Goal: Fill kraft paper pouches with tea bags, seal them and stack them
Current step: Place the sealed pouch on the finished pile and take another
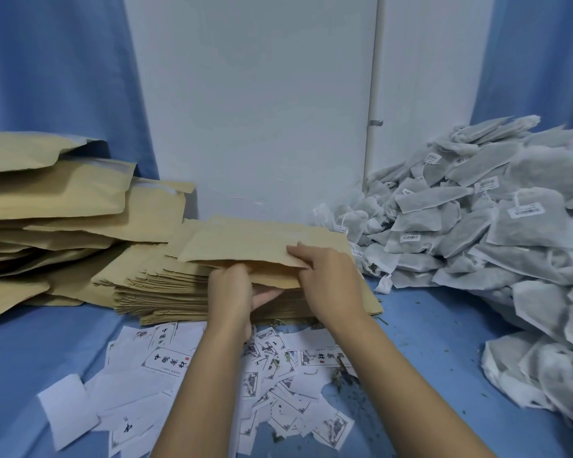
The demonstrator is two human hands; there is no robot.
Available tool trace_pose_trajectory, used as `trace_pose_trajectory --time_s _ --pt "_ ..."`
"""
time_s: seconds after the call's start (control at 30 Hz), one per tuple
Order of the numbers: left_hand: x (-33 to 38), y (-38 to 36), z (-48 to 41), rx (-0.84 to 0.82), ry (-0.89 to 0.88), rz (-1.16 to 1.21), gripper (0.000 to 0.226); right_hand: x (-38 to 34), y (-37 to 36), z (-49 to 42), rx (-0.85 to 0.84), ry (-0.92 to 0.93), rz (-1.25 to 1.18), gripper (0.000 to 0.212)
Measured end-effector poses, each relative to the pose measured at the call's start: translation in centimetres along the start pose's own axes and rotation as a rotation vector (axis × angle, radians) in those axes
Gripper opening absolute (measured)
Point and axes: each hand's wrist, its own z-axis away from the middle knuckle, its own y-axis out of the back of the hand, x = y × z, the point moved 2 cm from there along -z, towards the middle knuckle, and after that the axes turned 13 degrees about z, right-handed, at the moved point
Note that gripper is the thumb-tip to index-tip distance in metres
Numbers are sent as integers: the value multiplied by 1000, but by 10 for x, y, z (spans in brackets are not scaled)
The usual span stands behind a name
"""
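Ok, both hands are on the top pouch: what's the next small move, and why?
Probably spread the pouch mouth open: the right hand pinches its upper lip, the left hand holds the edge below, and the tea bags lie unpicked alongside.

Light was soft, cool and even, laying a bluish cast over the white wall panel (255, 104). Faint shadows sat beneath the stack of kraft pouches (166, 292). Wide-angle bending curved the blue curtains (47, 77) at the edges, and the tea bag pile (510, 226) looked slightly soft.
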Motion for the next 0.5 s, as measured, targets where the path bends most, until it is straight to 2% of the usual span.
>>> trace_pose_trajectory --time_s 0.07,0.1,0.2,0.27,0.33,0.4,0.43,0.5 --pt "-1 0 1 -6 33 -21 18 2 -4 0 -90 4 64 54" --pt "-2 2 0 8 47 -53 21 3 -4 1 -72 -5 35 56" --pt "-7 5 -5 31 97 -163 25 2 -2 8 163 -59 -159 71" --pt "-10 4 -5 11 126 -84 18 -2 0 11 264 -67 -161 78" --pt "-10 3 -4 25 99 -25 18 -5 0 14 270 -62 -115 75" --pt "-5 7 -6 55 -31 -63 21 -3 2 11 216 -104 -101 68" --pt "-2 11 -9 59 -131 -95 34 0 4 9 191 -144 -114 63" --pt "4 18 -13 22 -328 -144 76 6 7 4 133 -234 -189 54"
